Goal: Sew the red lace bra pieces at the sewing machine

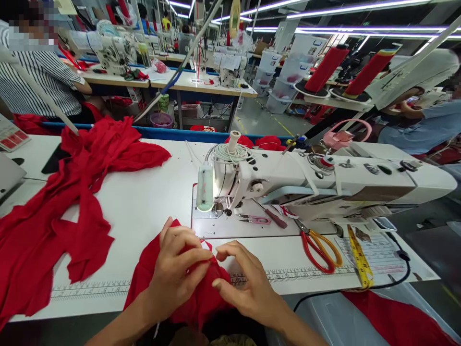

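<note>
A piece of red fabric lies at the table's front edge and hangs over it toward my lap. My left hand is closed on this fabric, thumb and forefinger pinched together near a small white patch. Just to the right, my right hand is open, its thumb and fingers apart beside the cloth. Behind both hands stands a white sewing machine with its lamp lit. Thread snips, a dark-handled tool and red-and-orange-handled scissors lie under and beside its arm.
A heap of red fabric covers the table's left side. A printed ruler strip runs along the front edge. A yellow tape measure lies over a paper at right. Two red thread cones stand behind. Other people sit at machines beyond.
</note>
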A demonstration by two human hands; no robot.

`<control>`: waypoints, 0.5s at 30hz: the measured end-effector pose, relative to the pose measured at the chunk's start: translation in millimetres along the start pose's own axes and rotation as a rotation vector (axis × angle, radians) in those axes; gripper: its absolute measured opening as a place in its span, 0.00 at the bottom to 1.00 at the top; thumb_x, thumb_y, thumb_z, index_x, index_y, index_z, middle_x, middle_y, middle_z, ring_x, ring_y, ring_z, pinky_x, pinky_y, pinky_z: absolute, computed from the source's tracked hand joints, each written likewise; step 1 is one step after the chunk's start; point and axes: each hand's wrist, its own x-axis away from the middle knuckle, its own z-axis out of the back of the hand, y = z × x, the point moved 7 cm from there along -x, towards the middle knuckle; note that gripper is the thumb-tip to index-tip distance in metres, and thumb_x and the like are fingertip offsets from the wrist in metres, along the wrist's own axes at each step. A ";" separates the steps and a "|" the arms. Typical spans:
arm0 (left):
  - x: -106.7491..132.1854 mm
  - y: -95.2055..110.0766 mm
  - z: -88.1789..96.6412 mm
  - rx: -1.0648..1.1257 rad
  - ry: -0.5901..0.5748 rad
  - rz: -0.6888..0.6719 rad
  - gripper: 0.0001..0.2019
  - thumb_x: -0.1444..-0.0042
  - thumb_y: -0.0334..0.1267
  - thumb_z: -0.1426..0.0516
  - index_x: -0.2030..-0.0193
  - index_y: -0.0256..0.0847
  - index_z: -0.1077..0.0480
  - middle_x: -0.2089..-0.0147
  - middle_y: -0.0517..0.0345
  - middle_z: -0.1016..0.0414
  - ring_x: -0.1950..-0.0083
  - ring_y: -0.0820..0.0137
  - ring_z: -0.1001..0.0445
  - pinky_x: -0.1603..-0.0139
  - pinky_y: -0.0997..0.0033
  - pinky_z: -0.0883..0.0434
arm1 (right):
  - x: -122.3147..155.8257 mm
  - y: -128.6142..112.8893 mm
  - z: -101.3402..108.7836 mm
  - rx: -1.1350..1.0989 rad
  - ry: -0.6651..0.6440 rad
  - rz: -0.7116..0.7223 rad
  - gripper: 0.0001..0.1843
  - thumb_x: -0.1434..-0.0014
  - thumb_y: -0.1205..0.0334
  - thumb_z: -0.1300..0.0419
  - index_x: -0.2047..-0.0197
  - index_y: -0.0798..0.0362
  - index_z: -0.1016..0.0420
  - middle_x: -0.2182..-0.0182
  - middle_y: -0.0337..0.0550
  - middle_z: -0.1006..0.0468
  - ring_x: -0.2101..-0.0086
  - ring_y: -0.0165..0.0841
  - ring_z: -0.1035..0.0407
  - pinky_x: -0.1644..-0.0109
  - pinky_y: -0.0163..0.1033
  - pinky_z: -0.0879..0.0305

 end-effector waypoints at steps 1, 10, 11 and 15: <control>-5.5 -3.6 2.8 0.033 -0.045 0.051 0.10 0.42 0.26 0.42 0.64 0.47 0.24 0.63 0.62 0.27 0.52 0.66 0.28 0.30 0.46 0.47 | -1.6 2.9 -2.0 -0.031 -0.018 -0.059 0.16 0.39 0.65 0.37 0.48 0.48 0.31 0.60 0.40 0.24 0.60 0.33 0.29 0.56 0.37 0.32; -9.2 -28.9 6.7 0.611 -0.524 0.713 0.06 0.47 0.37 0.36 0.72 0.41 0.27 0.62 0.58 0.29 0.55 0.66 0.30 0.55 0.69 0.35 | -19.4 -19.9 7.0 -0.016 -0.131 0.017 0.10 0.34 0.67 0.42 0.51 0.48 0.26 0.60 0.42 0.24 0.58 0.34 0.30 0.55 0.38 0.34; -7.7 -27.3 6.9 0.623 -0.518 0.717 0.06 0.47 0.37 0.36 0.72 0.41 0.28 0.63 0.59 0.29 0.57 0.67 0.30 0.55 0.69 0.35 | -19.2 -22.8 7.1 -0.045 -0.122 0.006 0.11 0.36 0.67 0.39 0.50 0.48 0.27 0.57 0.43 0.24 0.56 0.35 0.30 0.52 0.39 0.33; 0.8 -19.0 6.5 0.613 -0.509 0.696 0.06 0.47 0.36 0.37 0.72 0.40 0.28 0.62 0.59 0.29 0.58 0.67 0.31 0.55 0.69 0.37 | -13.6 -29.5 -3.6 -0.147 -0.117 -0.058 0.03 0.35 0.67 0.41 0.59 0.49 0.27 0.62 0.39 0.24 0.60 0.33 0.30 0.56 0.37 0.34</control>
